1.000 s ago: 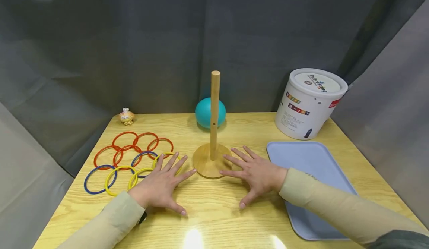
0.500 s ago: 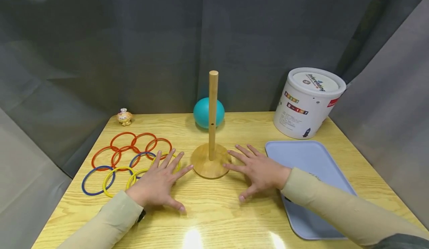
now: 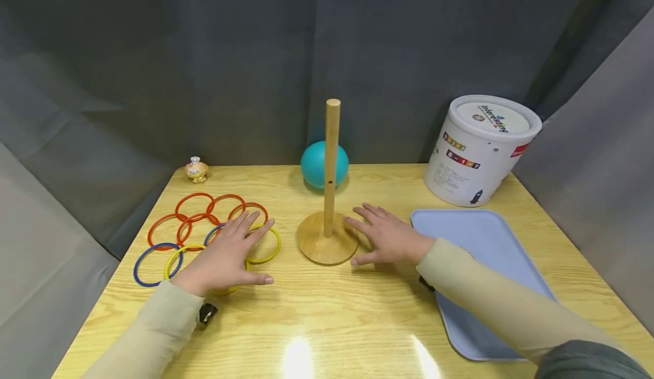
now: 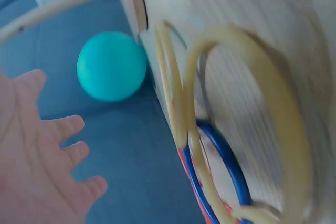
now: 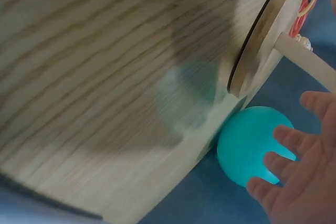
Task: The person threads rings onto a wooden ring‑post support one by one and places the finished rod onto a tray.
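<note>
My left hand [image 3: 222, 261] hovers palm down over the right part of a group of thin rings, holding nothing. Its fingers are extended, covering part of a yellow ring [image 3: 279, 243] and a blue ring. In the left wrist view, a yellow ring [image 4: 287, 124] and a blue ring [image 4: 229, 158] lie on the wood below the palm. My right hand [image 3: 387, 236] is at the right side of a wooden post stand [image 3: 330, 197], fingertips overlapping its round base [image 3: 313, 244] in the head view. Nothing is in that hand. Several red rings [image 3: 149, 237] lie farther back.
Behind the post sits a teal ball [image 3: 313, 164]. A white lidded bucket [image 3: 470, 166] stands at the back right, and a blue-grey tray [image 3: 455, 226] lies partly under the right forearm. A small figurine [image 3: 196, 170] is at the back left corner.
The left hand has moved left, farther over the rings. The right hand has shifted slightly forward, its spread fingers drawn closer together. The head view has shifted a little.
</note>
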`<action>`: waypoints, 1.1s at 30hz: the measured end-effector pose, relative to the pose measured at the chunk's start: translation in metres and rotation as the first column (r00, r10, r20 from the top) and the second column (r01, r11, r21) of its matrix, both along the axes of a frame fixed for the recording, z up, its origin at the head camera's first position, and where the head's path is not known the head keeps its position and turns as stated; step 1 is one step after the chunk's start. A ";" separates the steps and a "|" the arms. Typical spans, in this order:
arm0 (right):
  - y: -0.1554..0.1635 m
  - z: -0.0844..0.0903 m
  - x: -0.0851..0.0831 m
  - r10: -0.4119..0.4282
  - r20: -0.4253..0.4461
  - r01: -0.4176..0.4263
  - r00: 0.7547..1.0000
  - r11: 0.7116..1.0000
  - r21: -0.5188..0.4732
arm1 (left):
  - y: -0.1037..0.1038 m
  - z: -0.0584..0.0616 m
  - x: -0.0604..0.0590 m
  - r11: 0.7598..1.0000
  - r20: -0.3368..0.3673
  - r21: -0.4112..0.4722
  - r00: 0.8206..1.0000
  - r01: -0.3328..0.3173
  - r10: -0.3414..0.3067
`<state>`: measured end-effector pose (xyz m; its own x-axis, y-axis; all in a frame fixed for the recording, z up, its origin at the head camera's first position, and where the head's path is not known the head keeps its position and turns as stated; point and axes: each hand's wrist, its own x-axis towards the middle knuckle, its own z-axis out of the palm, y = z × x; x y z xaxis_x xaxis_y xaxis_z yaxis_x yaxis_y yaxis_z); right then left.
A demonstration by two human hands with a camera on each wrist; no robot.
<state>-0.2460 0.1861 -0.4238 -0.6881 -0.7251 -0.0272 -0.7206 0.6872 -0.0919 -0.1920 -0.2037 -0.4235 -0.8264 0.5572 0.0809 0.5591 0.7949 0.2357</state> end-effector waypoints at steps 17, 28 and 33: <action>-0.012 -0.010 -0.014 -0.116 0.114 0.110 0.987 0.992 0.057 | -0.052 0.004 0.009 0.847 0.359 0.442 0.924 -0.294 0.133; -0.015 -0.021 -0.014 -0.167 0.170 0.152 0.971 0.983 0.100 | -0.073 -0.010 0.015 0.756 0.455 0.437 0.845 -0.487 0.281; -0.017 -0.022 -0.015 -0.200 0.191 0.181 0.961 0.977 0.110 | -0.082 -0.016 0.018 0.721 0.480 0.443 0.820 -0.533 0.311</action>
<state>-0.2610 0.1696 -0.4454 -0.7870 -0.5693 -0.2377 -0.5488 0.8221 -0.1518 -0.1742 -0.2861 -0.4397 -0.9916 0.0941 -0.0885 -0.0143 0.6009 0.7992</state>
